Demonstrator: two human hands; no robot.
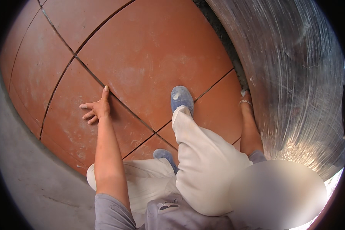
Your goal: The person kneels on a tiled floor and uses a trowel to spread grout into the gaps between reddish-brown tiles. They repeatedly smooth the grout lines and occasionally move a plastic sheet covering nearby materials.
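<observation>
My left hand (97, 107) is spread over a terracotta-coloured floor tile (71, 111). Its thumb reaches up to the dark joint beside a larger tile (153, 53), and the other fingers point left, apart and holding nothing. The tip of one finger looks whitish. Far to the right, my right hand (245, 95) is down at the tiles' edge, by the dark gap along the wall. A bracelet (245, 102) circles that wrist. Something small and white shows at the hand's end, too small to name, and the right fingers are mostly hidden.
A scratched, shiny grey wall surface (287, 69) rises along the right. Between it and the tiles runs a rough dark gap (222, 36). Bare grey floor (30, 165) borders the left. My blue shoe (181, 99) stands on the tiles; a blurred patch covers the lower right.
</observation>
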